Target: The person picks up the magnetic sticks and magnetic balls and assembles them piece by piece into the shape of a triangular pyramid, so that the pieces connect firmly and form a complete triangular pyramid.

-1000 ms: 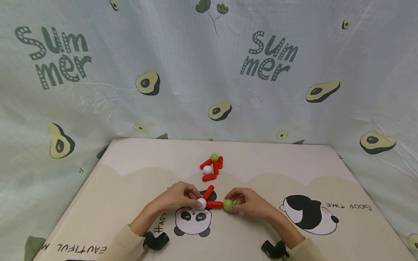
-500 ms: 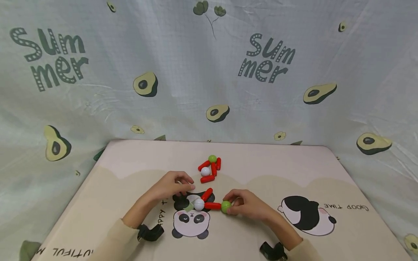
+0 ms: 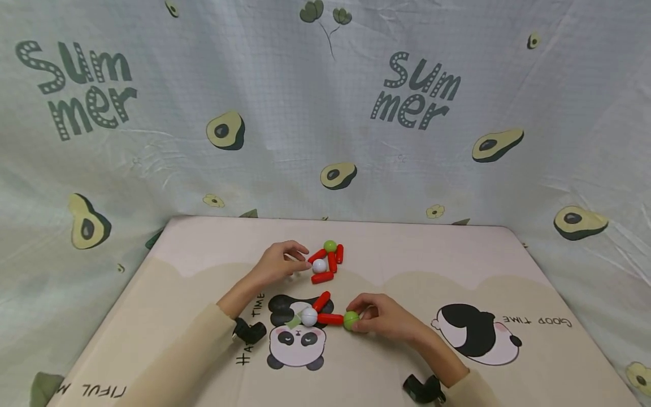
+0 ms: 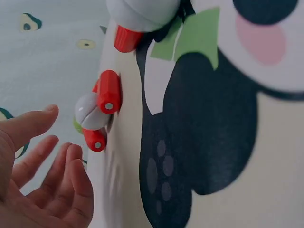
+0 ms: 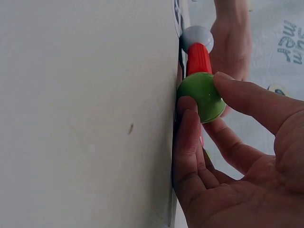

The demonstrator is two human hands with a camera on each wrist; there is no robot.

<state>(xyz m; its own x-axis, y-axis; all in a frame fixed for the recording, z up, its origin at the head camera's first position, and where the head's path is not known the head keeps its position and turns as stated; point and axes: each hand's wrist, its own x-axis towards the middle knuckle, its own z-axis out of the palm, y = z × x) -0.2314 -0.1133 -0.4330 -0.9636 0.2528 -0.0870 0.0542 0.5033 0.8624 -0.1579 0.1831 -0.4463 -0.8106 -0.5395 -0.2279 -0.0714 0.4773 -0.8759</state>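
Note:
In the head view my right hand (image 3: 387, 319) pinches a green ball (image 5: 203, 95) between thumb and fingers. A red rod (image 3: 330, 319) runs from that ball to a white ball (image 3: 309, 317). Off the white ball, a second red rod (image 3: 321, 301) slants up and away. My left hand (image 3: 280, 264) reaches over the table, fingers spread and holding nothing, its fingertips right at the left side of a loose group. That group has a white ball (image 3: 319, 266), a green ball (image 3: 330, 246) and several red rods (image 3: 322, 277), two with silvery end discs in the left wrist view.
The table mat (image 3: 407, 254) carries a printed panda (image 3: 297, 342) under the joined pieces and a black-and-white animal print (image 3: 478, 333) to the right. A patterned cloth (image 3: 285, 85) hangs behind the table's far edge. Black wrist devices (image 3: 249, 331) sit near both sleeves.
My left hand has let go of the near white ball and moved away from me to the loose group. The right hand stays on the green ball; the joined pieces lie nearly unmoved.

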